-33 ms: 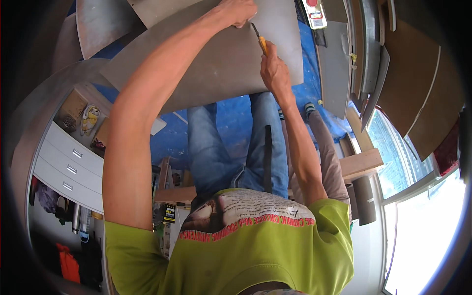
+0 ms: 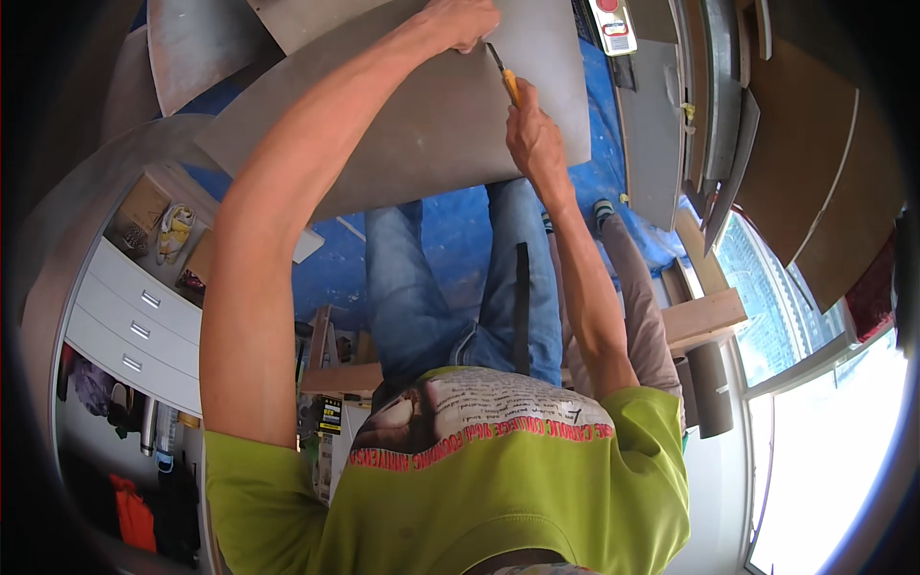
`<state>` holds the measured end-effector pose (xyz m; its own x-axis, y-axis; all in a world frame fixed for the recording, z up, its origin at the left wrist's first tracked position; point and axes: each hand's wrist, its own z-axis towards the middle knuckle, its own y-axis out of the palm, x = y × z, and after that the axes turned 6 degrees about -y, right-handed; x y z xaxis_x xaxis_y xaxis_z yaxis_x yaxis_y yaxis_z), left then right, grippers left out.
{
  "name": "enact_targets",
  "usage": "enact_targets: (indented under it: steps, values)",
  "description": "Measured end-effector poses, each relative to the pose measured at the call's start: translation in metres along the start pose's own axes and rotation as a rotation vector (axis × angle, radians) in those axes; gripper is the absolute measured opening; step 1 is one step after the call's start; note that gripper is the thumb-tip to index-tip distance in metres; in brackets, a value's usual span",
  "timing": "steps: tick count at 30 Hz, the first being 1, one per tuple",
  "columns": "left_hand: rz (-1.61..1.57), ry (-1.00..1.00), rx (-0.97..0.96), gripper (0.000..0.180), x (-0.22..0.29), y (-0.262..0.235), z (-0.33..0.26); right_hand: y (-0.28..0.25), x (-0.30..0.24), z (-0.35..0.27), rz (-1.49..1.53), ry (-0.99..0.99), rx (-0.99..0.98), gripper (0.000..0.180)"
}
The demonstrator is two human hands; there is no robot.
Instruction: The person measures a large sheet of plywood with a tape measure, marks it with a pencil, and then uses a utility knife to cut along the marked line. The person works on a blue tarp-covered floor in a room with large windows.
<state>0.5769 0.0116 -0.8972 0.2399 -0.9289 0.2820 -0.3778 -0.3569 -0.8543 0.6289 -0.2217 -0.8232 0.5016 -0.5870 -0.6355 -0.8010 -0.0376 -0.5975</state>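
Two hands work on one grey board (image 2: 422, 125): your left hand (image 2: 465, 21) presses down on its far edge, fingers curled, while your right hand (image 2: 533, 139) just beside it is clenched round a yellow-handled knife (image 2: 505, 75), blade on the board between them.

You get strong daylight from the window (image 2: 824, 422) at lower right; its panes are blown out to white glare and show no detail. The grey board (image 2: 422, 125) at the top is evenly lit, with little shadow on it. The left side falls dim, and the white drawer unit (image 2: 134, 326) sits in softer light. The fisheye bends straight edges hard toward the rim, and a black vignette closes the corners. The centre is sharp; the rim goes soft.
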Motion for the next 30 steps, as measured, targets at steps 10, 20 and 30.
enact_targets:
  steps: [10,20,30]
  values:
    - [-0.048,-0.057,0.055,0.007,0.003,0.01,-0.005,0.003,-0.002,0.003,0.017,-0.001,-0.023,0.04]
    - [-0.042,-0.062,0.054,0.007,0.004,0.004,-0.006,-0.005,-0.006,0.005,0.02,0.049,-0.067,0.039]
    - [-0.046,-0.069,0.034,0.008,0.007,-0.004,-0.009,-0.002,-0.005,0.006,-0.019,0.054,-0.057,0.038]
